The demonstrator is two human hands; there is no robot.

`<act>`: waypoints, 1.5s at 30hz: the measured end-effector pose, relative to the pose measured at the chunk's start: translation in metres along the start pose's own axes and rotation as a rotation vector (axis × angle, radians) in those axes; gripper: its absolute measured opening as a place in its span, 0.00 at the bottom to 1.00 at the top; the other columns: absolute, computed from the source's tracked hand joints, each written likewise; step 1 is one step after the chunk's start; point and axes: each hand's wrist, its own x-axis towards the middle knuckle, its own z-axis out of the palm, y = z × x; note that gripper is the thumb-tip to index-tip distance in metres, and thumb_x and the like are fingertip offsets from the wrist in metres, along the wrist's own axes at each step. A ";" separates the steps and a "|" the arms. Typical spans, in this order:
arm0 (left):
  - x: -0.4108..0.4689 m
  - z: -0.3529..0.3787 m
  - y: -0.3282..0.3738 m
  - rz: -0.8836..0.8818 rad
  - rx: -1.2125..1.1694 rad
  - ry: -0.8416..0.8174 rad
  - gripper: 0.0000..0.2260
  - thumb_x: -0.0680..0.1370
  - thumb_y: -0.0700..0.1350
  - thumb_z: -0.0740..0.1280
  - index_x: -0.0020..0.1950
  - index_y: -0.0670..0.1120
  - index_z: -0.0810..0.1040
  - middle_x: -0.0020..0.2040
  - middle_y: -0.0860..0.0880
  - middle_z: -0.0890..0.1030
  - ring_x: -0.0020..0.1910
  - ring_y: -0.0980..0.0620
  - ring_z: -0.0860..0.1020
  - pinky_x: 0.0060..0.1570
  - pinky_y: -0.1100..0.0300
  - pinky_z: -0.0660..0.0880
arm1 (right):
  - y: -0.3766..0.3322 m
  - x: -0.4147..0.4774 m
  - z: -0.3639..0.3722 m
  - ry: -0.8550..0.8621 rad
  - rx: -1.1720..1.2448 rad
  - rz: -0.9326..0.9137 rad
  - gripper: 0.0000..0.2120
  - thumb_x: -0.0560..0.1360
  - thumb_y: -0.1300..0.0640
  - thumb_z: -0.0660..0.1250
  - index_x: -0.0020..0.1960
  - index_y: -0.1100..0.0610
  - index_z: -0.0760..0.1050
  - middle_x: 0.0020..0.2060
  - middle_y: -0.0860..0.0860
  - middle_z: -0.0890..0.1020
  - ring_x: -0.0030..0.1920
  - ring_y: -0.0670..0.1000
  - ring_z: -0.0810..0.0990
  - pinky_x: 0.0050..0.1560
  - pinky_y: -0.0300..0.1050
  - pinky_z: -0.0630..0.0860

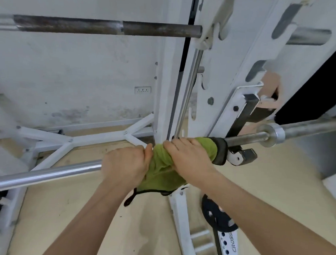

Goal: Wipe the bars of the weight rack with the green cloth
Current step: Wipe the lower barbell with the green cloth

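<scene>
A shiny steel bar (45,173) runs from the lower left up to the right across the white weight rack (209,90). The green cloth (161,171), edged in black, is wrapped around this bar at the middle. My left hand (125,166) grips the bar and the cloth's left end. My right hand (189,157) is closed over the cloth on the bar, just left of a black collar (221,151). A loose corner of the cloth hangs below the bar. A rusty dark bar (102,26) lies higher up across the rack.
A vertical chrome guide rod (188,93) rises behind my hands. A black weight plate (216,214) sits low on the rack at the right. White frame legs (66,142) spread over the beige floor at the left. A wall with a socket (142,90) stands behind.
</scene>
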 end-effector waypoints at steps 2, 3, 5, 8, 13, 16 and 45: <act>0.001 0.001 -0.001 -0.001 0.004 -0.009 0.22 0.80 0.54 0.55 0.28 0.49 0.74 0.20 0.51 0.69 0.18 0.47 0.69 0.22 0.63 0.67 | 0.043 -0.020 -0.006 -0.022 -0.038 0.021 0.18 0.68 0.59 0.71 0.57 0.56 0.76 0.45 0.51 0.81 0.46 0.55 0.80 0.52 0.50 0.73; 0.000 0.000 -0.002 -0.005 -0.008 -0.013 0.21 0.80 0.53 0.59 0.27 0.49 0.74 0.19 0.51 0.68 0.17 0.47 0.68 0.21 0.61 0.70 | 0.059 -0.027 -0.011 -0.060 -0.050 0.054 0.19 0.69 0.60 0.70 0.59 0.56 0.76 0.48 0.52 0.81 0.49 0.56 0.80 0.56 0.50 0.72; -0.002 -0.004 -0.002 -0.023 -0.014 -0.050 0.21 0.80 0.54 0.57 0.29 0.50 0.73 0.20 0.52 0.70 0.19 0.48 0.70 0.23 0.59 0.72 | 0.078 -0.037 -0.023 -0.168 0.016 0.084 0.23 0.71 0.62 0.68 0.65 0.55 0.73 0.57 0.51 0.80 0.58 0.54 0.78 0.63 0.49 0.70; -0.003 0.000 -0.001 -0.057 -0.051 -0.019 0.23 0.81 0.58 0.46 0.36 0.50 0.74 0.29 0.52 0.75 0.30 0.49 0.76 0.33 0.58 0.69 | 0.090 -0.045 -0.052 -0.202 0.433 0.282 0.21 0.73 0.65 0.61 0.64 0.52 0.75 0.58 0.47 0.80 0.58 0.49 0.77 0.62 0.46 0.72; 0.004 -0.005 0.028 -0.019 -0.095 -0.053 0.18 0.81 0.56 0.46 0.40 0.52 0.70 0.38 0.53 0.75 0.38 0.49 0.74 0.43 0.55 0.67 | 0.118 -0.060 -0.087 0.495 0.997 0.905 0.10 0.77 0.66 0.61 0.48 0.54 0.78 0.38 0.44 0.80 0.37 0.42 0.77 0.44 0.42 0.73; 0.018 -0.013 0.069 0.036 -0.165 -0.086 0.18 0.81 0.59 0.47 0.42 0.52 0.69 0.38 0.53 0.72 0.41 0.48 0.74 0.40 0.55 0.66 | 0.118 -0.061 -0.104 0.843 0.939 0.986 0.11 0.74 0.65 0.62 0.47 0.49 0.71 0.36 0.38 0.77 0.37 0.38 0.74 0.42 0.39 0.70; 0.070 -0.010 0.157 0.266 0.045 -0.200 0.10 0.81 0.44 0.51 0.49 0.46 0.71 0.30 0.50 0.66 0.32 0.43 0.71 0.28 0.57 0.66 | 0.199 -0.058 -0.066 -0.181 0.461 0.659 0.07 0.75 0.59 0.62 0.51 0.54 0.77 0.47 0.55 0.82 0.51 0.57 0.78 0.49 0.48 0.74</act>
